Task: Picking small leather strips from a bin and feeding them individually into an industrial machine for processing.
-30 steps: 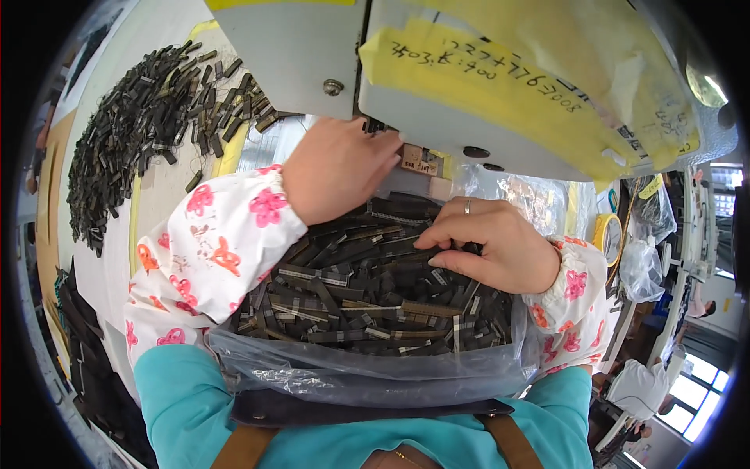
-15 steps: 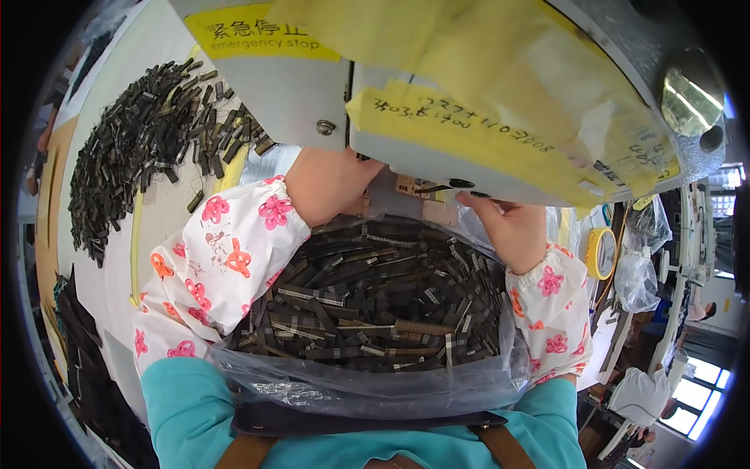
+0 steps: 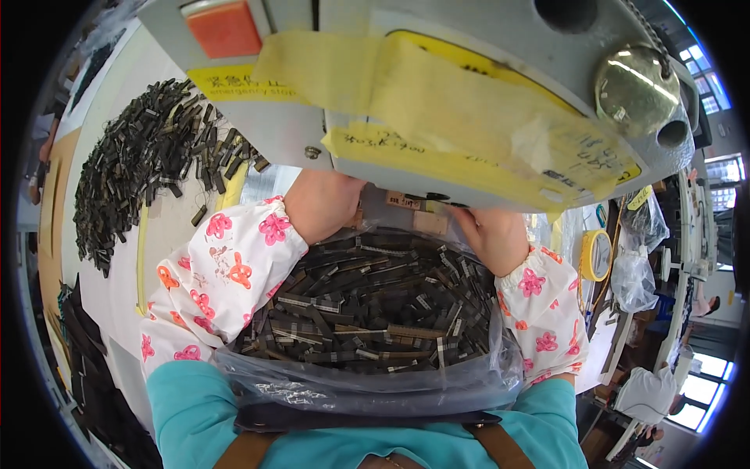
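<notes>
My left hand (image 3: 324, 205) reaches beneath the grey machine housing (image 3: 281, 133), its fingertips out of sight. My right hand (image 3: 494, 236) is at the housing's lower edge, right of a small wooden block (image 3: 430, 223), with its fingertips mostly hidden; what either hand holds, if anything, cannot be made out. Below and between both hands, an open clear plastic bag (image 3: 367, 383) lies full of short dark strips (image 3: 375, 305), some with paler bands.
A heap of small dark pieces (image 3: 133, 172) covers the pale table at left. The housing, with a red square button (image 3: 220, 27), overhangs the work. At right are a yellow tape roll (image 3: 596, 256), crumpled plastic (image 3: 634, 277) and distant seated people (image 3: 641, 395).
My right hand has moved from over the bag of strips up to the housing's edge. My left hand stays under the housing. The view has shifted, showing more of the machine.
</notes>
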The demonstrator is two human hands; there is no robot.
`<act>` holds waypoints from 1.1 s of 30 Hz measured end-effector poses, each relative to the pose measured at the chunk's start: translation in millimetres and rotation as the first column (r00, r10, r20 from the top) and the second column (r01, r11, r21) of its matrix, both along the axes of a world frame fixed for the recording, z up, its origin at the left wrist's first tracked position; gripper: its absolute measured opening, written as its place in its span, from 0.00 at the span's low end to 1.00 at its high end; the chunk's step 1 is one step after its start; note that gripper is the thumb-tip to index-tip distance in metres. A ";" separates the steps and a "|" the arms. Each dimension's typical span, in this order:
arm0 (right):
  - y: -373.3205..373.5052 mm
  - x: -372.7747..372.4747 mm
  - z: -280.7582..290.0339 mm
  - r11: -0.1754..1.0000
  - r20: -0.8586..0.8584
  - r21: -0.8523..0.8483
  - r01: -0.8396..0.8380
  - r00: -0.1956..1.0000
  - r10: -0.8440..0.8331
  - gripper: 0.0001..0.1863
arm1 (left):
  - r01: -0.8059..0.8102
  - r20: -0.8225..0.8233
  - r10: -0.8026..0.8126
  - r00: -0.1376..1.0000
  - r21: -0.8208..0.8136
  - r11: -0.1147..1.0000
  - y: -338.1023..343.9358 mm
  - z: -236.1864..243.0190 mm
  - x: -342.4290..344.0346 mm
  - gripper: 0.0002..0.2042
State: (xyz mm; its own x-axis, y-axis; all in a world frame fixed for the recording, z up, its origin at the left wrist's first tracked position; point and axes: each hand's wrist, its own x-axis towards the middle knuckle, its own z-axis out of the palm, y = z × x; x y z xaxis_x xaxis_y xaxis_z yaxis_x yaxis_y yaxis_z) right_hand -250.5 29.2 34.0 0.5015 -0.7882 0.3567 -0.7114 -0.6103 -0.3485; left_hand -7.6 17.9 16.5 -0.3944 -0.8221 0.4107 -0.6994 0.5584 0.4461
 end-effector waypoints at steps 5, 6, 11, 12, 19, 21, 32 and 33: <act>-2.5 -5.1 -4.1 0.996 0.061 0.016 -0.082 0.995 0.081 0.08 | 0.056 0.071 -0.054 0.996 -0.024 0.998 0.5 10.7 -1.6 0.08; -4.6 -8.1 -7.0 0.995 0.067 0.048 -0.082 0.995 0.079 0.09 | 0.058 0.071 -0.057 0.996 -0.021 0.998 0.3 8.9 -0.6 0.08; -10.0 -4.7 -4.7 0.992 0.140 0.123 -0.042 0.990 0.024 0.09 | 0.181 0.109 -0.167 0.980 -0.130 0.975 -4.5 4.9 2.2 0.10; -10.3 -4.1 -4.4 0.993 0.147 0.115 -0.036 0.989 0.019 0.09 | 0.177 0.113 -0.168 0.979 -0.075 0.981 -3.8 2.2 3.7 0.12; -10.9 -3.8 -9.1 0.998 0.161 0.067 -0.004 0.987 -0.007 0.09 | 0.213 0.049 -0.209 0.977 -0.095 0.972 -7.7 -9.2 -0.3 0.14; -10.8 -3.3 -8.0 0.998 0.161 0.064 0.005 0.987 -0.015 0.10 | 0.245 0.107 -0.232 0.967 -0.125 0.961 -7.2 -3.9 -0.9 0.15; -9.0 0.7 -4.1 0.999 0.142 0.033 -0.008 0.990 0.003 0.10 | 0.218 0.042 -0.216 0.975 -0.044 0.975 -2.6 4.9 -9.1 0.10; -8.6 -0.7 -3.5 0.999 0.147 0.033 0.010 0.989 -0.014 0.09 | 0.224 0.023 -0.224 0.974 -0.034 0.974 -4.1 2.8 -10.4 0.10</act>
